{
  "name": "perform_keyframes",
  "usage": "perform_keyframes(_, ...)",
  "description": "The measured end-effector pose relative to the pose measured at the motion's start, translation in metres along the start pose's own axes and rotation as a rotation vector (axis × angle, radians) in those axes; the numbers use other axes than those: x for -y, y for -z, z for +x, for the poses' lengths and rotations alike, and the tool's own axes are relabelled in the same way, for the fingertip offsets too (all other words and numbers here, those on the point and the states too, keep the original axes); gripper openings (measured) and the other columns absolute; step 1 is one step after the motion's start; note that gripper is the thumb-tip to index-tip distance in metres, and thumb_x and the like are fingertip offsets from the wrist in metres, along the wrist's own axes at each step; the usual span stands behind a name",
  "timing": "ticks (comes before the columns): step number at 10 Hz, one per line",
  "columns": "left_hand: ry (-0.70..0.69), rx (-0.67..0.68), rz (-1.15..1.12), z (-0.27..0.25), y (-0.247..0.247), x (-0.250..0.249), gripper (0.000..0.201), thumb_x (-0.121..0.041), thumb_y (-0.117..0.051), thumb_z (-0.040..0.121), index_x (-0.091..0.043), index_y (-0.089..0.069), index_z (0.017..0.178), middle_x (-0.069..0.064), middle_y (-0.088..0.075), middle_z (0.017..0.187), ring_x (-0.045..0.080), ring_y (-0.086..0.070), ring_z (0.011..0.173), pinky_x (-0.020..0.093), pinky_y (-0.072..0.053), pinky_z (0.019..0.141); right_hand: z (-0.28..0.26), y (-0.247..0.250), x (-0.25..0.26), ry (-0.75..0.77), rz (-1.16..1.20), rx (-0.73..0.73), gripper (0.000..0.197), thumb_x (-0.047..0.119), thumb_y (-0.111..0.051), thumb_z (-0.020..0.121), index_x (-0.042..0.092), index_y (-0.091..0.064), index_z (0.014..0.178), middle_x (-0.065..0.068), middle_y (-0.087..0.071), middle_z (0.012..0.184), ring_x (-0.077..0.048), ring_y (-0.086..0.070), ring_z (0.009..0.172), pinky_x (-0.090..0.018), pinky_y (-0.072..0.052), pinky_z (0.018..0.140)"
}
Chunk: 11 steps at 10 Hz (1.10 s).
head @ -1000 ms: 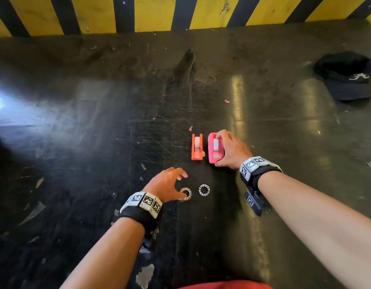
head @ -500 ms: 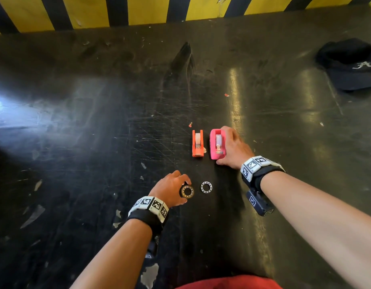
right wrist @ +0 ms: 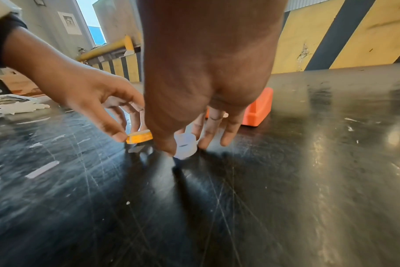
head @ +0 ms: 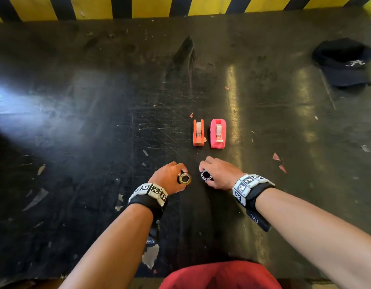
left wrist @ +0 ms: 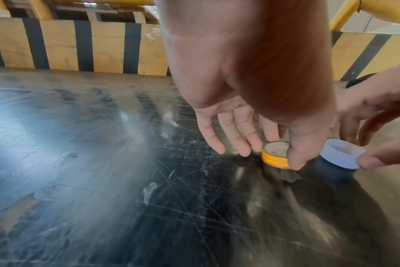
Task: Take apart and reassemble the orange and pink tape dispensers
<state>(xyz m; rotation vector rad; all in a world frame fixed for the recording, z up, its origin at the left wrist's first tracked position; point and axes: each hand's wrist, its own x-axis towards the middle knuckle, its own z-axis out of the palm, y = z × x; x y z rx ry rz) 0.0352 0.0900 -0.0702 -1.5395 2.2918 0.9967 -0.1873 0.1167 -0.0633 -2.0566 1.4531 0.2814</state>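
The orange dispenser [head: 198, 132] and the pink dispenser [head: 218, 133] stand side by side on the dark table, nobody touching them. Nearer me, my left hand [head: 170, 177] pinches a small orange-yellow tape roll [head: 184, 178] [left wrist: 275, 156] between thumb and fingertips, lifted just off the surface. My right hand [head: 219, 173] pinches a white spool [head: 206, 175] [right wrist: 185, 144] in the same way beside it. In the right wrist view the orange roll [right wrist: 139, 137] shows at the left thumb, and a dispenser body [right wrist: 258, 108] stands behind my fingers.
A dark cap [head: 345, 63] lies at the far right of the table. A yellow and black striped wall [head: 180, 6] runs along the far edge. Small paint chips [head: 276, 157] dot the scratched surface.
My right hand left the pink dispenser, came back toward me and took hold of the white spool. My left hand took hold of the orange roll and lifted it.
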Motion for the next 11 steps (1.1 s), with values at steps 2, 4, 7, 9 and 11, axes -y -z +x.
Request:
perform_keyframes(2,0.056,-0.143,-0.022,0.009,0.040,0.021,0.046,-0.034,-0.079,0.080,-0.025,-0.063,0.122,0.004,-0.063,0.116,0.026,-0.066,0.105,0.046,-0.057,0.092,0.027,0.044,0.013,0.047,-0.016,-0.172,0.029,0.030,-0.073,0.089,0.022,-0.059,0.113,-0.002,-0.060,0.114,-0.026,-0.062,0.099,-0.040,-0.052,0.080)
perform_keyframes(4,0.112,-0.252,-0.021,0.037,0.090,0.037,0.042,-0.041,-0.077,0.083,-0.024,-0.063,0.119,0.003,-0.064,0.115,0.026,-0.065,0.105,0.046,-0.056,0.092,0.081,0.095,0.027,-0.011,-0.088,-0.306,0.032,0.035,-0.071,0.092,0.023,-0.063,0.120,-0.002,-0.063,0.119,-0.029,-0.061,0.112,-0.041,-0.041,0.085)
perform_keyframes(7,0.174,-0.242,0.023,0.087,0.104,0.059,0.047,-0.043,-0.077,0.084,-0.024,-0.062,0.124,0.004,-0.064,0.119,0.027,-0.065,0.109,0.047,-0.056,0.093,0.145,0.096,0.029,-0.055,-0.158,-0.205,0.030,0.037,-0.071,0.091,0.026,-0.065,0.119,0.001,-0.067,0.120,-0.029,-0.062,0.112,-0.044,-0.041,0.094)
perform_keyframes(9,0.169,-0.242,0.000,0.097,0.095,0.067,0.051,-0.047,-0.078,0.083,-0.024,-0.059,0.124,0.003,-0.065,0.118,0.026,-0.066,0.108,0.049,-0.057,0.092,0.154,0.088,0.030,-0.042,-0.147,-0.185,0.040,0.038,-0.075,0.089,0.027,-0.064,0.126,0.000,-0.066,0.123,-0.028,-0.061,0.115,-0.047,-0.040,0.098)
perform_keyframes(11,0.200,-0.281,-0.074,0.078,0.096,0.070,0.058,-0.052,-0.075,0.085,-0.028,-0.053,0.133,-0.003,-0.065,0.119,0.019,-0.065,0.108,0.040,-0.057,0.089,0.128,0.101,0.030,-0.030,-0.072,-0.257,0.032,0.040,-0.068,0.092,0.026,-0.064,0.121,0.002,-0.064,0.118,-0.026,-0.059,0.114,-0.046,-0.039,0.101)
